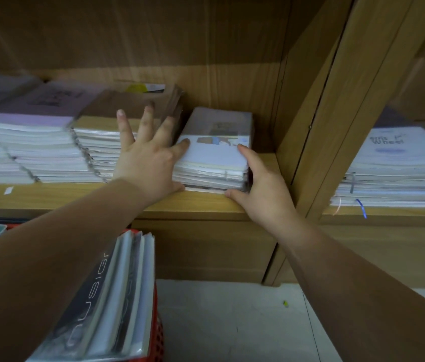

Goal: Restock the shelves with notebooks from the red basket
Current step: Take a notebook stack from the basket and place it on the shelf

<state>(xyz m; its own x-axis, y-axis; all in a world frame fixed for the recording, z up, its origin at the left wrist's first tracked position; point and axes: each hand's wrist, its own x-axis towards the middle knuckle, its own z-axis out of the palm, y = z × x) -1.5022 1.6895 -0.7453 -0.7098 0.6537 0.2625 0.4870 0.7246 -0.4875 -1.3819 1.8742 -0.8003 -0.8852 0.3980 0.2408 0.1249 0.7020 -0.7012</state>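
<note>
Red basket (pixel 158 322) sits low left, more notebooks (pixel 117 296) upright in it. The step in hand looks like seating a small stack (pixel 214 158) on the shelf (pixel 201 205), just right of the taller piles (pixel 96 150). Left hand (pixel 146 163) is spread flat, thumb and forefinger pressing the stack's left side; right hand (pixel 266 194) grips its right edge, thumb at the front bottom corner. Next move probably calls for squaring the stack, letting go, then reaching down to the basket.
</note>
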